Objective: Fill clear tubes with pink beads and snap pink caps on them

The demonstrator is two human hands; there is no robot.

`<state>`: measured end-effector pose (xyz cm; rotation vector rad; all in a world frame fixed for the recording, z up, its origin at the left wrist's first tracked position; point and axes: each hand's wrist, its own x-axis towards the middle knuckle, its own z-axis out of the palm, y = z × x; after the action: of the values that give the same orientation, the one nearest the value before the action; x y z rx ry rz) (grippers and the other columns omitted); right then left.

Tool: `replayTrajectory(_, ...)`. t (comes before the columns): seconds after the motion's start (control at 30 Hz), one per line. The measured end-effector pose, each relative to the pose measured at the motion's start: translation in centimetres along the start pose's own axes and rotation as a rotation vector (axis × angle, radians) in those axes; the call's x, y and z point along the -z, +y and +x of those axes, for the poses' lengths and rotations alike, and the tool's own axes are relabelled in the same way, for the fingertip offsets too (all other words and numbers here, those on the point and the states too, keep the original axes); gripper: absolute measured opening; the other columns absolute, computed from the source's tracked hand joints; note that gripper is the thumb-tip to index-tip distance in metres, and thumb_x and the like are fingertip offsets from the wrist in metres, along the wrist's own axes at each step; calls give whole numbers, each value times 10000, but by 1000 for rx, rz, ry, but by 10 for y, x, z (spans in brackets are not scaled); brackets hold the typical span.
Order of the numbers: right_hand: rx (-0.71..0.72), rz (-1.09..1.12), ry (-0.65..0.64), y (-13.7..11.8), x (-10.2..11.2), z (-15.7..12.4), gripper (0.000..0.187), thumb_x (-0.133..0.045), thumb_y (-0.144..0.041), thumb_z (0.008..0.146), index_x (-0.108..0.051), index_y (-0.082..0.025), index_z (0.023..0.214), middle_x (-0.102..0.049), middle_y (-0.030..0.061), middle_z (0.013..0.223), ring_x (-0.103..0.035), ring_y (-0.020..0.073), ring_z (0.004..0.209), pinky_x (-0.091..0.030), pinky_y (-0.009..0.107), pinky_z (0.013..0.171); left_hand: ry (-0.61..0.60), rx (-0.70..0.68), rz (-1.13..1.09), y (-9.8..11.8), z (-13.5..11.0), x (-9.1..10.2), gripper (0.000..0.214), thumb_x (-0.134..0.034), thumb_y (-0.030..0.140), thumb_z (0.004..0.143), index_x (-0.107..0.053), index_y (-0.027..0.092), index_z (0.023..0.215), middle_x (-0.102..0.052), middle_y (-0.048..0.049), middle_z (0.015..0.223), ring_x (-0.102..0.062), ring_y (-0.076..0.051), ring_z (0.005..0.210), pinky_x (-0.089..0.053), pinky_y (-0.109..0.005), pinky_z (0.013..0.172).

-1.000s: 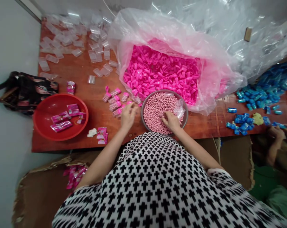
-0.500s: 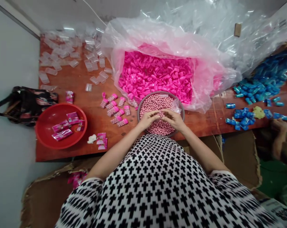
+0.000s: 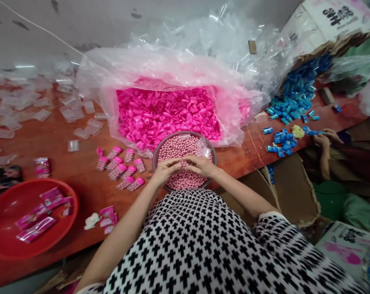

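My left hand (image 3: 165, 169) and my right hand (image 3: 200, 165) meet over a dark round bowl (image 3: 155, 157) full of small pink balls (image 3: 185, 181). The fingers of both hands are curled in toward each other. Whatever they hold between them is too small and too covered to make out. Clear plastic containers (image 3: 204, 149) lie on the balls at the bowl's right side. Just left of the bowl lie several small containers (image 3: 115, 163) filled with pink balls under bright pink caps. Behind it, an open plastic bag (image 3: 230, 122) holds a heap of pink caps (image 3: 169, 116).
On the left are a red basin (image 3: 71, 216) with pink packets, a white lump (image 3: 92, 221) and scattered clear containers (image 3: 93, 126). Blue wrapped pieces (image 3: 284, 141) and a yellow lump (image 3: 298, 131) lie to the right, near another person's hands (image 3: 322, 139).
The view has turned to the right, so the table's things sit further left in the picture. Both my hands stay together over the bowl.
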<state>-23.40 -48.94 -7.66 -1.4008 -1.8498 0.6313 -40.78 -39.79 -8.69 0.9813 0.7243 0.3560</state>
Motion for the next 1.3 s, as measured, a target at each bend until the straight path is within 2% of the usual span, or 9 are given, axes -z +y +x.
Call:
replayTrajectory(0.27,18,-8,-37,7,-1,1,384,-519,-347,904,-487,-161,1238,-657,79,978,-623,134,773,-529,264,712,-13,74,-26,4,4,0,510,-850,385,504,-732,156,943,-737,-61,906,-674,-174,746,-560,-308,747)
replayTrajectory(0.33,36,-23,-8,8,-2,2,370,-498,-347,915,-487,-162,1234,-657,91,1021,-630,135,799,-528,263,725,-10,70,-48,3,6,1,516,-840,400,518,-727,154,957,-735,-65,914,-678,-185,756,-559,-322,752)
replayTrajectory(0.47,15,-4,48,6,-1,5,345,-499,-335,914,-499,-182,1223,-660,80,1040,-632,129,806,-519,251,732,-25,26,-33,4,9,4,529,-820,417,550,-720,141,990,-733,-76,905,-678,-190,779,-546,-317,764)
replayTrajectory(0.7,-96,81,-85,6,4,15,255,-583,-323,849,-521,-194,1059,-627,-5,785,-585,111,640,-472,226,607,-60,-60,85,7,12,12,523,-803,442,562,-728,134,978,-736,-78,873,-671,-208,798,-532,-347,791)
replayTrajectory(0.83,-217,207,-60,10,-5,12,237,-561,-338,852,-478,-213,1035,-543,-66,648,-530,92,536,-418,201,518,-50,-97,102,3,14,11,527,-785,459,579,-725,126,983,-735,-88,856,-673,-230,812,-531,-382,806)
replayTrajectory(0.9,-214,194,-50,11,-7,11,222,-556,-342,850,-481,-212,1013,-544,-60,669,-524,88,542,-407,197,513,-47,-130,143,2,14,12,504,-775,456,594,-729,126,973,-735,-89,863,-672,-233,824,-528,-377,812)
replayTrajectory(1.07,-84,38,-97,12,-5,9,155,-542,-325,849,-510,-201,935,-558,-31,712,-510,89,575,-403,210,558,-88,-172,240,1,13,13,450,-743,449,636,-734,140,963,-733,-84,931,-665,-225,851,-523,-344,807)
replayTrajectory(1.2,-169,144,-59,17,-13,1,180,-532,-371,858,-471,-204,890,-490,-66,630,-445,76,507,-362,198,503,-90,-178,304,-2,18,13,448,-732,463,635,-736,144,949,-732,-78,941,-658,-224,864,-512,-335,817)
replayTrajectory(1.3,-219,178,-33,24,-19,-1,192,-512,-383,877,-464,-203,922,-505,-61,641,-477,86,530,-380,201,517,-81,-205,339,-6,22,14,431,-706,464,659,-735,145,948,-730,-73,937,-655,-220,862,-505,-331,820)
